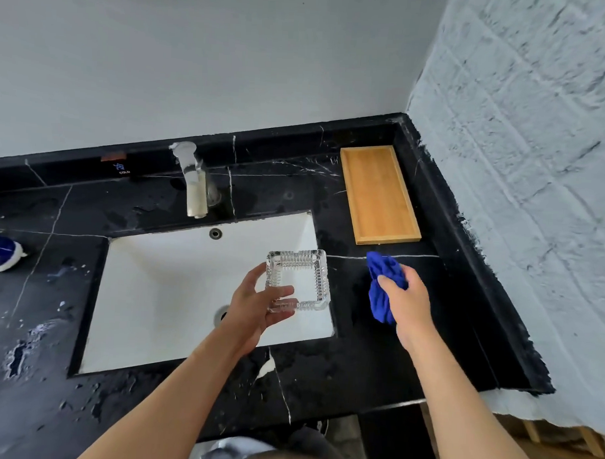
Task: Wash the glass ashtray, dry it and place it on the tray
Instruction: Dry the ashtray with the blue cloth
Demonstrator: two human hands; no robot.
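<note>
Left hand [257, 305]: clamped on the near-left corner of the glass ashtray [296, 280], holding it above the sink [148, 292].
Right hand [406, 298]: closed around a crumpled blue cloth [383, 290], just right of the ashtray, not touching it.
Progress: the faucet [193, 181] gives no water; washing looks finished, I judge, and drying is about to start.
Left to do: wipe the glass, then set it on the wooden tray [377, 194], which lies empty beyond the right hand.

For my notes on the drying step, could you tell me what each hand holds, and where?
Left hand holds the glass ashtray by its near-left corner; right hand has a bunched blue cloth around its middle.
</note>
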